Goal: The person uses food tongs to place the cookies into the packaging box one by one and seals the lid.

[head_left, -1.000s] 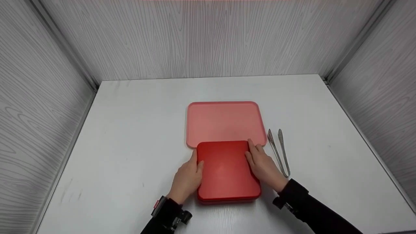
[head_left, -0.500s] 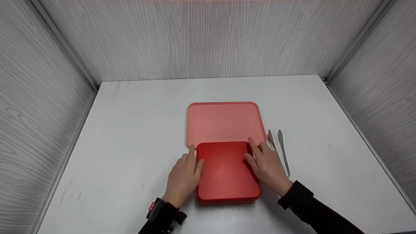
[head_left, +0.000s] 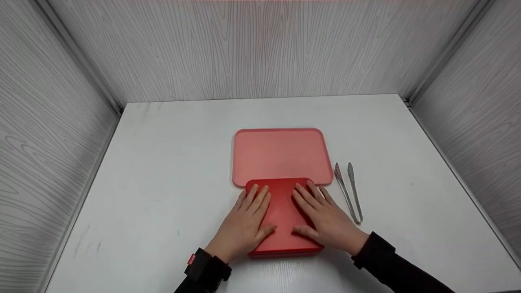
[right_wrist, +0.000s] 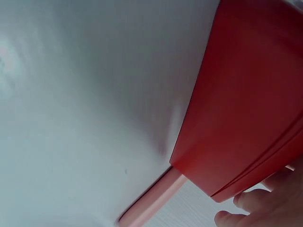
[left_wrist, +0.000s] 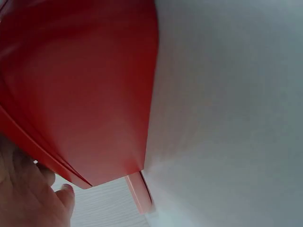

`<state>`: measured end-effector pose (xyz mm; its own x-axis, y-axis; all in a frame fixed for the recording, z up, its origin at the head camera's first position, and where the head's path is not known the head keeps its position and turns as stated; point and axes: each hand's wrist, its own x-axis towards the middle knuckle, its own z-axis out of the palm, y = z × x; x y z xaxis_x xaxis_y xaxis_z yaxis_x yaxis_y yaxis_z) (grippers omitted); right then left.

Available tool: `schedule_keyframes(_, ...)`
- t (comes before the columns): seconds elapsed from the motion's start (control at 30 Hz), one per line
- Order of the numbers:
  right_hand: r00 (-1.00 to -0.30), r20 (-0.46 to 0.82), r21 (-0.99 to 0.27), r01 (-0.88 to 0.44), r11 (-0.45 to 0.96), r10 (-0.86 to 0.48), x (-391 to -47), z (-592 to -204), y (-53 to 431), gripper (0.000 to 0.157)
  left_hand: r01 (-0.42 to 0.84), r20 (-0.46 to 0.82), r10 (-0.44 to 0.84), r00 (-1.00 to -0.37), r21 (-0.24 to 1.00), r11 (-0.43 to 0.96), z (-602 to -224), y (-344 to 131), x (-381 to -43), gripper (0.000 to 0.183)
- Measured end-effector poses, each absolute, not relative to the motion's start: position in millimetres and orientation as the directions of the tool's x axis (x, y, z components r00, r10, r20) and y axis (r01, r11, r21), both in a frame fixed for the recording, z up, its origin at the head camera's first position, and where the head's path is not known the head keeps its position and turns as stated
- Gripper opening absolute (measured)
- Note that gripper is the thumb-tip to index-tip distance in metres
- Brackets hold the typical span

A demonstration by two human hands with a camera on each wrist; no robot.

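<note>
A red lidded box (head_left: 283, 211) stands at the front middle of the white table. My left hand (head_left: 242, 228) lies spread over the left part of its lid, fingers straight and pointing away from me. On the right part rests my right hand (head_left: 329, 221), fingers spread flat, thumb toward the middle. In the left wrist view the side of the box (left_wrist: 85, 99) fills the upper left, with the lid seam visible beside my fingers. The right wrist view has the opposite side wall (right_wrist: 246, 109) and my curving fingertips at the lid edge. What is inside is hidden.
Right behind the box lies a pink tray (head_left: 281, 154). Metal tongs (head_left: 351, 195) rest on the white table (head_left: 171, 162) to the right, near my right hand, tips pointing away. Grey wood-grain panels (head_left: 260, 49) enclose the table at the back and both sides.
Both hands have gone from the box's side edges onto the top of its lid, fingers now spread flat. The box, tray and tongs stay where they were.
</note>
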<state>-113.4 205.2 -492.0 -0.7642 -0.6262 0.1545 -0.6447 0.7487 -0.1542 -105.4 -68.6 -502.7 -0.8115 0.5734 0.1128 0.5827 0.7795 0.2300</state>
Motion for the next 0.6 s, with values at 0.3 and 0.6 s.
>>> schedule_keyframes(0.3,-0.746,0.164,-0.108,-0.663,0.74,-0.645,-108.9,-497.8,203.8,0.085,0.576,0.096,0.57,-0.816,0.22,0.787,-512.1,-66.0,-103.8,0.084)
schedule_keyframes(0.6,-0.734,0.175,-0.063,-0.674,0.736,-0.657,-110.0,-501.6,204.3,0.082,0.571,0.106,0.562,-0.82,0.218,0.792,-513.6,-65.5,-103.8,0.083)
